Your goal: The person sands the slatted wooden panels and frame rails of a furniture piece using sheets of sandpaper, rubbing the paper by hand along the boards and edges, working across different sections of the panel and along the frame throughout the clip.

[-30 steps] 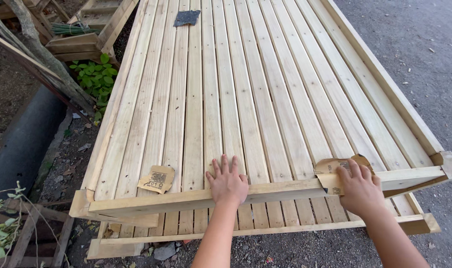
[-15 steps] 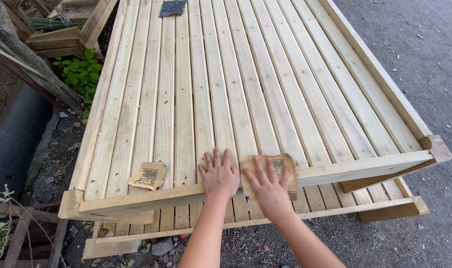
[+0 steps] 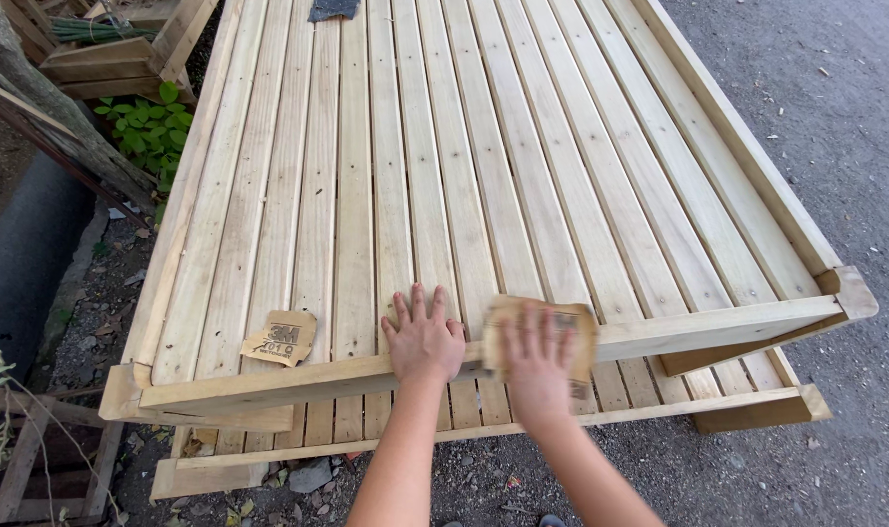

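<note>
The right hand (image 3: 537, 366) lies flat, fingers spread and pressed down on a square of tan sandpaper (image 3: 542, 337), pinning it against the top of a pale wooden rail (image 3: 708, 327); the hand and paper are blurred, so how firmly the paper is held cannot be told. The sheet sits directly under the palm and fingers and wraps a little over the rail's near edge. Just beside it, nearly touching, the left hand (image 3: 423, 340) rests palm down on the same rail, fingers apart and pointing away from the person, holding nothing.

The rail runs crosswise in front of the person, its long axis going left to right and rising slightly toward the right, where it ends at a chunky corner block (image 3: 847, 290). The longer bare stretch of rail lies to the right of the right hand; a shorter stretch lies left of the left hand, so the right hand is the nearer one to the sheet and to the open run of wood.

Beyond the rail, a large slatted wooden panel (image 3: 444, 146) stretches away, its slats running lengthwise from the person. A second, loose piece of sandpaper (image 3: 280, 338) lies on the slats to the left, apart from both hands. A dark sheet (image 3: 333, 9) lies at the far end. Green weeds (image 3: 149, 125) and scrap timber (image 3: 103, 59) sit at the left, gravelly ground (image 3: 835, 117) at the right
</note>
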Tool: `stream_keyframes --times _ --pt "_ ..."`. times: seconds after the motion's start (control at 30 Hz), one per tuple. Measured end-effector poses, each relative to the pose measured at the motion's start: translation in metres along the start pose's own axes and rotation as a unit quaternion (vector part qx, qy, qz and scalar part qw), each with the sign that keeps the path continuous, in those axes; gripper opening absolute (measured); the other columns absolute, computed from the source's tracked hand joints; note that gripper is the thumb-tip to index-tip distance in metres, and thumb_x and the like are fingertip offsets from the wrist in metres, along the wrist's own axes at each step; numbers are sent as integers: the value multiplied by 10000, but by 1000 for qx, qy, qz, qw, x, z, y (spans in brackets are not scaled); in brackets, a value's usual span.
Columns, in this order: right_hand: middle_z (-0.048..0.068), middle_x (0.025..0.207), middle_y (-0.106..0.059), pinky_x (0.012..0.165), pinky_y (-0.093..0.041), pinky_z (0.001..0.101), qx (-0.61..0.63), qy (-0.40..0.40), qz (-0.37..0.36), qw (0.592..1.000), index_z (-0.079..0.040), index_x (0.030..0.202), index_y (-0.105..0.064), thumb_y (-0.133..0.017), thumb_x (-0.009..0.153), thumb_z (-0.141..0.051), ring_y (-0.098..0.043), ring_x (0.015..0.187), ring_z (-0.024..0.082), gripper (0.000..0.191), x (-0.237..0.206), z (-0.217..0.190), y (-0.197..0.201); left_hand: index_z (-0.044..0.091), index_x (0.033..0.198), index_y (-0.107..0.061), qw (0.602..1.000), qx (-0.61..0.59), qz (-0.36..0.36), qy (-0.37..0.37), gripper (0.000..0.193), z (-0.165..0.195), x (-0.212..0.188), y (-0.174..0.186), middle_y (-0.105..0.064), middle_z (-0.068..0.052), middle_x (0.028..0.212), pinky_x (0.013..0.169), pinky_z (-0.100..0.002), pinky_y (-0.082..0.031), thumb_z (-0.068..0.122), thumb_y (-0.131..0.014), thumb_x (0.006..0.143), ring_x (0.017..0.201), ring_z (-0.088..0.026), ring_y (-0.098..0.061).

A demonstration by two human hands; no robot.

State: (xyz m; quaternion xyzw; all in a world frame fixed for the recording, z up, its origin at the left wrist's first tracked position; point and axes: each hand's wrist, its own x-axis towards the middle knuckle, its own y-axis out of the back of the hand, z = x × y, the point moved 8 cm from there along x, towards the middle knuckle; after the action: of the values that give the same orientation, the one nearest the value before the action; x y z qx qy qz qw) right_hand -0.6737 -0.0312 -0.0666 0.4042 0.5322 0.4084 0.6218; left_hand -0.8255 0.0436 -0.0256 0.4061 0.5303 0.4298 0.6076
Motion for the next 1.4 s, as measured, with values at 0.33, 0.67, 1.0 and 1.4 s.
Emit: stream_keyframes --times 0.33,0.67,1.0,1.4 --pt "102 1730 1 1204 105 647 119 -168 143 968 -391 1587 -167 -658 828 -77 80 1566 420 957 6 206 -20 287 1620 -201 1000 -11 24 9 650 -3 7 -11 -115 -37 1706 1247 -538 -134 395 -293 986 1563 -301 -91" --pt "216 1682 155 1201 62 617 -60 61 27 996 -26 1606 128 -444 969 -48 134 1536 406 856 2 -18 -9 305 1610 -229 999 -16 32 0 626 -1 4 -5 -130 -52 1696 1243 -545 -139 403 -277 994 1558 -315 -99" --pt "179 1718 126 1262 94 513 89 -173 145 970 -57 1637 64 -499 939 -119 182 1559 336 898 15 172 -23 287 1611 -226 999 -8 39 0 634 -1 9 -8 -138 -58 1692 1232 -548 -144 401 -296 991 1553 -318 -113" --pt "271 1668 132 1213 78 576 34 71 97 992 -1 1605 55 -485 918 -29 162 1529 414 874 2 -48 -10 288 1612 -229 999 -20 36 0 627 0 4 -6 -135 -42 1700 1241 -548 -154 403 -290 998 1564 -311 -110"
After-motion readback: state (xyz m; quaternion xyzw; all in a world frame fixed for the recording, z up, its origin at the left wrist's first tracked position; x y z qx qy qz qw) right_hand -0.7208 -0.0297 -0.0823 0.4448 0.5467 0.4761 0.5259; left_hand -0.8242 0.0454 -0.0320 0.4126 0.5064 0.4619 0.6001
